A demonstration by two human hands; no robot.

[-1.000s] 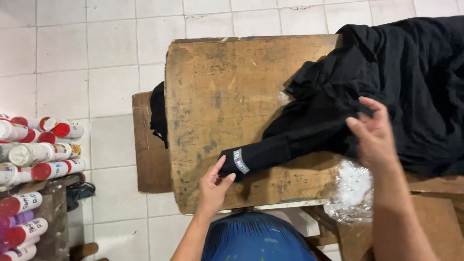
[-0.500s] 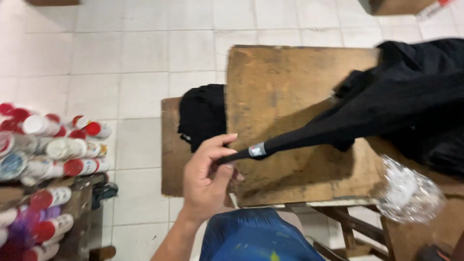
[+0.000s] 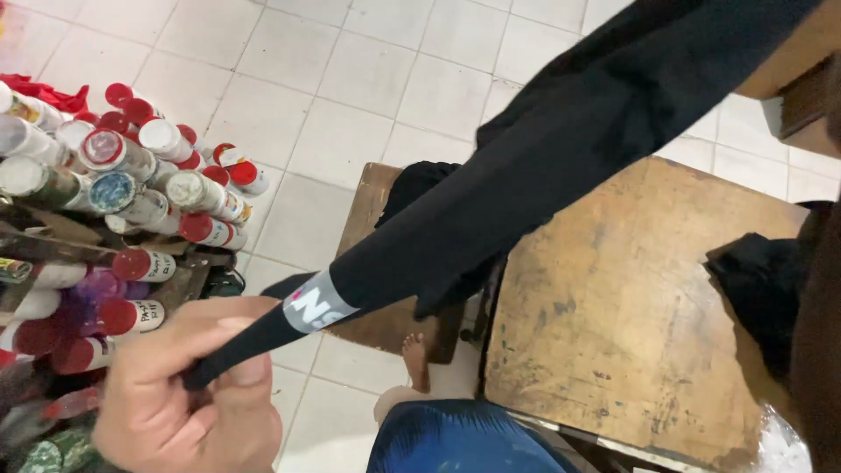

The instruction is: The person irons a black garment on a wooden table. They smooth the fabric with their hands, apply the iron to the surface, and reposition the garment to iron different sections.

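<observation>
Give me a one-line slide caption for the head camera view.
Left hand grips the cuff of a black sleeve stretched above a worn wooden table, spray cans stacked alongside.

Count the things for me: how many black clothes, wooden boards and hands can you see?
Black clothes: 3 (sleeved garment held up, a bundle on the small board, another on the big board)
Wooden boards: 2 (big, small)
Hands: 1, the left hand, its fingers gripping the sleeve end
Total: 6
</observation>
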